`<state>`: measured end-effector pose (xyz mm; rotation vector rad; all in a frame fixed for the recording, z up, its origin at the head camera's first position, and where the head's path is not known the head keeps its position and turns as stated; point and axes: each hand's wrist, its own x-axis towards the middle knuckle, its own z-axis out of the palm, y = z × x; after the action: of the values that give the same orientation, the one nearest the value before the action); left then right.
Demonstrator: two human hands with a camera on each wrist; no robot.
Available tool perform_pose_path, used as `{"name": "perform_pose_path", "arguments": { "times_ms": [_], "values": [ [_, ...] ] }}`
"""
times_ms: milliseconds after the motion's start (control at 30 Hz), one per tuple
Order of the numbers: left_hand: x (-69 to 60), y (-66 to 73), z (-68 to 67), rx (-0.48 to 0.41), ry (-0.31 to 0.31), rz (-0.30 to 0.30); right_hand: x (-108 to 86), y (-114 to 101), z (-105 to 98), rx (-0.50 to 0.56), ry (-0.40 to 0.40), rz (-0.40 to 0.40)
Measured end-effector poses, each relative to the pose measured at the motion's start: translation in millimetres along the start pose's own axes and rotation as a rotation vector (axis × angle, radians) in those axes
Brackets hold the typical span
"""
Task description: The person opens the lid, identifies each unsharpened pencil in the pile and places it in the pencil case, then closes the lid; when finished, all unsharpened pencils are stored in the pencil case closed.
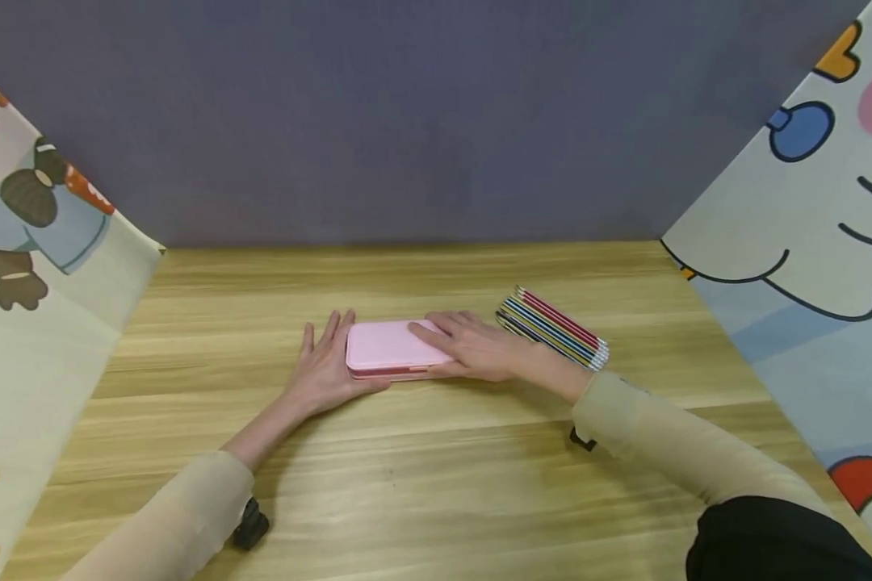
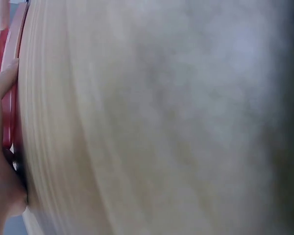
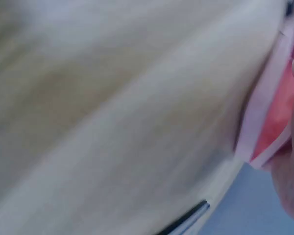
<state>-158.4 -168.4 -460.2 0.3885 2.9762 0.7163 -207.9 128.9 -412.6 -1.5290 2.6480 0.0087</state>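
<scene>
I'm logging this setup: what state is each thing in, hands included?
Pink case: flat on the wooden table, top down, red side showing; whether fully fastened, I cannot tell.
Pencils: lying side by side in a row, outside the case.
Left hand: against the case's left end, fingers extended.
Right hand: over the case's right end, holding it.

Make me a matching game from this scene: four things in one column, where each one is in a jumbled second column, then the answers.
Things:
1. Pink rectangular case with rounded corners
2. Flat row of slim pencils in red, yellow, blue and dark colours
3. The person's bare left hand
4. The person's bare right hand

Places:
A. Partly over the top of the case
B. Apart from the case, to its right
C. Between the two hands
D. At the case's left end

Pairs: 1-C, 2-B, 3-D, 4-A
</scene>
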Motion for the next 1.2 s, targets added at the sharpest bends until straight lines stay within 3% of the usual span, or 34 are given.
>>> {"name": "perform_pose_path", "arguments": {
  "times_ms": [100, 267, 333, 600, 833, 1033, 1200],
  "values": [
    [-0.4, 0.4, 0.7, -0.016, 0.006, 0.003, 2.7, 7.8, -11.1, 0.190, 0.016, 0.036],
    [-2.3, 0.7, -0.5, -0.033, -0.001, 0.004, 12.6, 31.0, -34.6, 0.608, 0.083, 0.158],
    [-3.0, 0.0, -1.0, -0.045, -0.003, 0.006, 15.8, 42.8, -40.7, 0.700, 0.121, 0.217],
    [0.7, -1.9, -2.8, -0.068, -0.006, 0.020, 22.0, 81.1, -35.5, 0.826, 0.239, 0.351],
    [2.6, -0.8, -7.3, -0.073, 0.000, 0.024, 20.6, 99.3, -27.9, 0.982, 0.320, 0.432],
    [1.7, -0.4, -8.7, -0.076, -0.021, 0.012, 13.8, 104.2, -26.7, 0.989, 0.323, 0.438],
    [1.3, 1.7, -8.1, -0.071, -0.042, 0.022, -7.3, 106.2, -37.7, 1.057, 0.344, 0.430]
  ]
}}
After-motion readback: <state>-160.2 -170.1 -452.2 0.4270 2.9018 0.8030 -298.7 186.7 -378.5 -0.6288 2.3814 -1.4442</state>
